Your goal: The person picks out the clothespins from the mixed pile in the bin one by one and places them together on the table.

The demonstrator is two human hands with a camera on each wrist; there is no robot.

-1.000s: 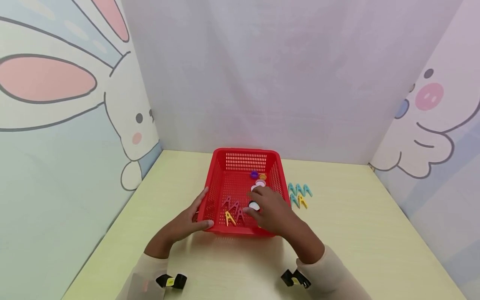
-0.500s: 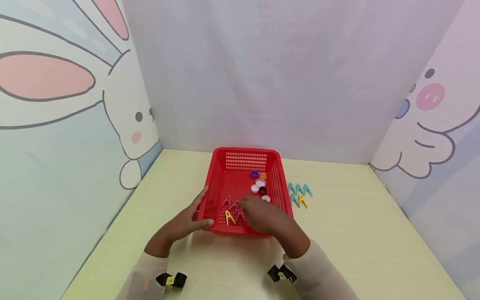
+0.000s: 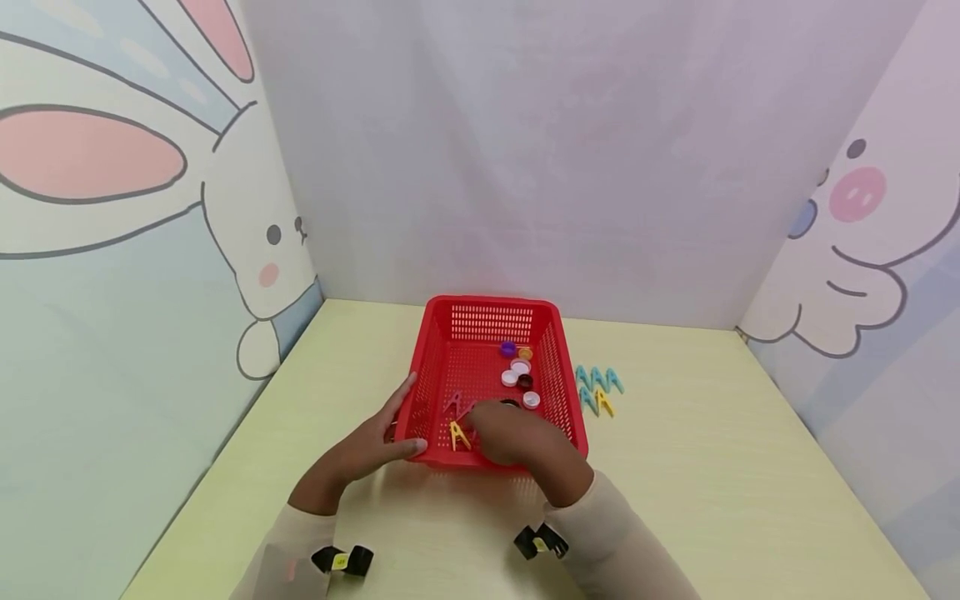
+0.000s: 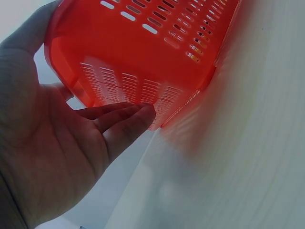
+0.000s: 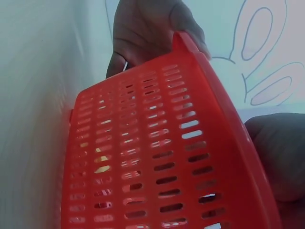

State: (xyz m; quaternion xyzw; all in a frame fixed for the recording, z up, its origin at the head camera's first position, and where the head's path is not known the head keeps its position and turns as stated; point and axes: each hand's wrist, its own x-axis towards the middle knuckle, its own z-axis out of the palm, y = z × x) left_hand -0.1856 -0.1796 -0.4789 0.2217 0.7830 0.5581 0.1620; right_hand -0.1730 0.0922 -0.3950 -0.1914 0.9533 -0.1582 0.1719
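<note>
The basket [image 4: 133, 52] is smooth, glossy plastic, the clips [image 3: 455, 431] plastic, the tabletop [image 3: 712, 417] matt, wood-like.

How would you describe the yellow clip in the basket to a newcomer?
Find the red basket on the pale table. Inside, toward the front left corner, the yellow clip lies between the left hand and the right hand. Unlike the yellow clip outside, it lies by pink clips, and its colour sets it apart.

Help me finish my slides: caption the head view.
Left hand holds a red basket by its corner, right hand is inside beside a yellow clip; teal clips lie outside.
</note>
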